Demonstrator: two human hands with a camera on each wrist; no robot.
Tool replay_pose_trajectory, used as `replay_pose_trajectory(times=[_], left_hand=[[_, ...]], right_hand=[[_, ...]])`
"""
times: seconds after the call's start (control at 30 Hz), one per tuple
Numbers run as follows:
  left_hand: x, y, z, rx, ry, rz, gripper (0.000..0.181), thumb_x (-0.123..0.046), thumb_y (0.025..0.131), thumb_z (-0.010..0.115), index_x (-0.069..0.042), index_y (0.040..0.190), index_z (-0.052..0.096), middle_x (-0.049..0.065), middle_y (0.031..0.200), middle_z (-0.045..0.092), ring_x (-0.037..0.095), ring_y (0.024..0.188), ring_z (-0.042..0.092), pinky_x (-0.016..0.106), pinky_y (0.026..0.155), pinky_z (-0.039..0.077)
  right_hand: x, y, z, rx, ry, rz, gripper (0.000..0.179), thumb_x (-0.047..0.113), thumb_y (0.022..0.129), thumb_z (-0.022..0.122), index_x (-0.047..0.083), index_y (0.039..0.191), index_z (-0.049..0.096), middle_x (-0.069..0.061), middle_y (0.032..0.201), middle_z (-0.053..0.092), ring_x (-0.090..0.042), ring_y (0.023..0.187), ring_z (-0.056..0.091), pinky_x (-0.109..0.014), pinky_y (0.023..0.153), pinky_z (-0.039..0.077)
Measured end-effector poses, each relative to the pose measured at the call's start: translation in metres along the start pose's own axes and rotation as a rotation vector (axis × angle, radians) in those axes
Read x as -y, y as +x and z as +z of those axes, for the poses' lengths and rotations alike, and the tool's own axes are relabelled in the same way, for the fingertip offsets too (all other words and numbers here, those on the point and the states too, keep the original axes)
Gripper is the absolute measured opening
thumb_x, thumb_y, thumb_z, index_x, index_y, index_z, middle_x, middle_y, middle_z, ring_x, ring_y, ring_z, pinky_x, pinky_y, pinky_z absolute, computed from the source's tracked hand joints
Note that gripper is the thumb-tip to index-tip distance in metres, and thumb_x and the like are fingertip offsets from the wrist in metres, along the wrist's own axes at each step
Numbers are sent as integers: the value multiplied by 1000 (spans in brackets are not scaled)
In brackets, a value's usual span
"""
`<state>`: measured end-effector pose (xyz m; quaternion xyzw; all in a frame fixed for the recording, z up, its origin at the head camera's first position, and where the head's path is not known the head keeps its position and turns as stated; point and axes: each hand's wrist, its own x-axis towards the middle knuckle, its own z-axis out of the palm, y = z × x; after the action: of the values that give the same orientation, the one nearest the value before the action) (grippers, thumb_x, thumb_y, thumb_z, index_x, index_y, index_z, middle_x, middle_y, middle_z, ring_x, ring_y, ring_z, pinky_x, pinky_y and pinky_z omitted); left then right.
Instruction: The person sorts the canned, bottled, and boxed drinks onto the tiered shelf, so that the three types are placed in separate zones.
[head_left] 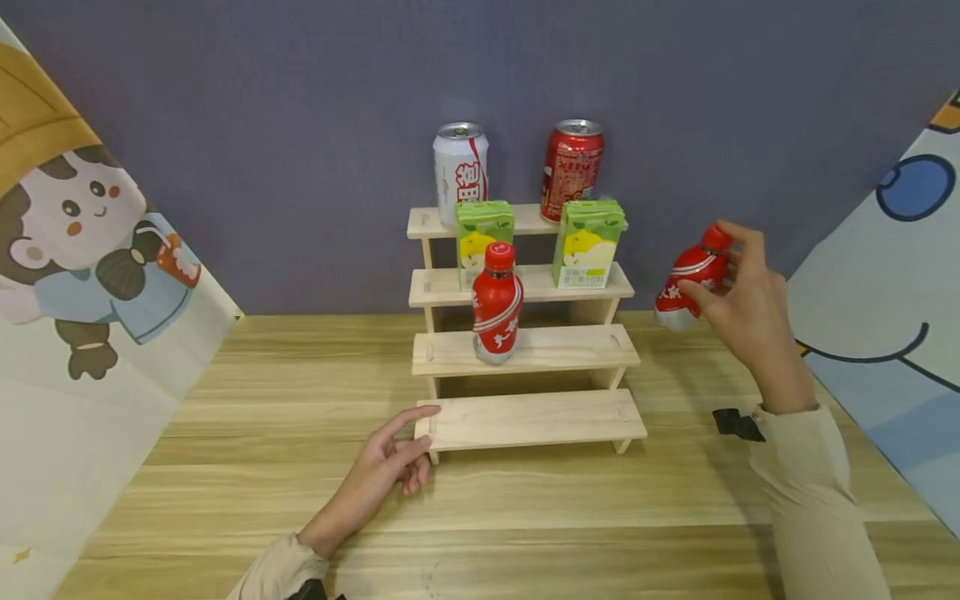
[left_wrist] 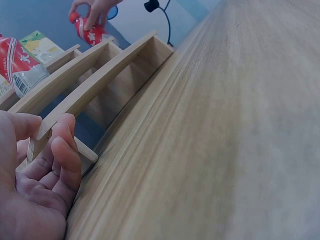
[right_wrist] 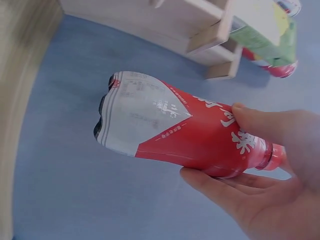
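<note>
My right hand (head_left: 757, 304) grips a small red bottle (head_left: 693, 279) in the air to the right of a wooden step shelf (head_left: 525, 421). The bottle is tilted, its cap up toward the hand; the right wrist view shows its white lower part (right_wrist: 137, 112) and black-edged base. My left hand (head_left: 390, 458) pinches the left end of the lowest step, with finger and thumb at the board's corner (left_wrist: 42, 127). A second red bottle (head_left: 497, 304) stands upright on the second step from the bottom, left of its middle.
Two green juice cartons (head_left: 483, 242) (head_left: 588, 246) stand on the third step. Behind them on the top step are a white can (head_left: 461, 171) and a red can (head_left: 573, 171). A grey-blue wall (head_left: 315, 167) rises behind; printed panels (head_left: 97, 242) flank the wooden table (head_left: 300, 400).
</note>
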<state>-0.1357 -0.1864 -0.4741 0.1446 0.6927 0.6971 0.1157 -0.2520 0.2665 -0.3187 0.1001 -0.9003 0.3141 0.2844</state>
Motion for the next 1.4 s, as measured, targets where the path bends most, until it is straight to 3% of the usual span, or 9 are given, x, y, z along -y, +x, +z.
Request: replay_pose_trajectory(times=[0.5,0.6,0.67,0.9,1.03,1.1,1.27,1.4], left_hand=[[1,1,0,8,-13,14,47,-21,103,55,-14,148,43,8,66,63,10,54,55,21,48,47],[1,1,0,11,-17,19,47,-21,104,55,-14,148,43,8,66,62,10,54,54,21,48,47],[1,1,0,12,-18,20,47,-21,104,55,-13,149,43,8,66,62,10,54,54,21,48,47],[1,1,0,14,-22,20,47,-20,104,55,-13,149,43,7,66,62,10,54,54,21,47,47],[2,1,0,14,-20,23,47,-20,104,54,-13,149,42,7,66,62,10,53,54,21,47,47],[2,1,0,14,-18,25,47,-20,104,54,-13,149,42,7,66,62,10,53,54,21,47,47],[1,1,0,16,-17,28,47,-20,104,54,-13,149,42,8,66,62,10,54,54,21,47,47],[0,1,0,17,-19,27,47,-20,104,54,-13,149,42,8,66,62,10,53,54,21,47,47]], right_hand=[[43,-8,-7,24,36,-78,91,3,82,81,21,154,28,-25,137,55,-48,109,62,-56,80,50],[48,-10,-8,25,48,-92,92,3,80,82,24,153,30,-23,136,57,-47,108,63,-47,80,52],[51,-11,-8,25,60,-105,92,3,80,82,25,153,31,-22,136,57,-47,108,63,-34,81,55],[63,-17,-4,35,110,-174,93,-2,77,83,27,151,35,-22,132,60,-42,106,66,-24,83,54],[68,-19,3,34,120,-249,94,-4,75,84,23,152,36,-20,131,62,-35,107,66,-2,81,45],[71,-20,7,34,117,-279,95,-3,74,84,22,152,37,-18,131,62,-32,109,66,-3,81,45],[76,-22,14,34,108,-311,95,-1,75,85,25,153,38,-16,131,63,-29,111,65,-20,82,55],[79,-23,20,36,126,-334,95,-1,75,85,25,153,38,-16,134,62,-30,112,65,-9,84,49]])
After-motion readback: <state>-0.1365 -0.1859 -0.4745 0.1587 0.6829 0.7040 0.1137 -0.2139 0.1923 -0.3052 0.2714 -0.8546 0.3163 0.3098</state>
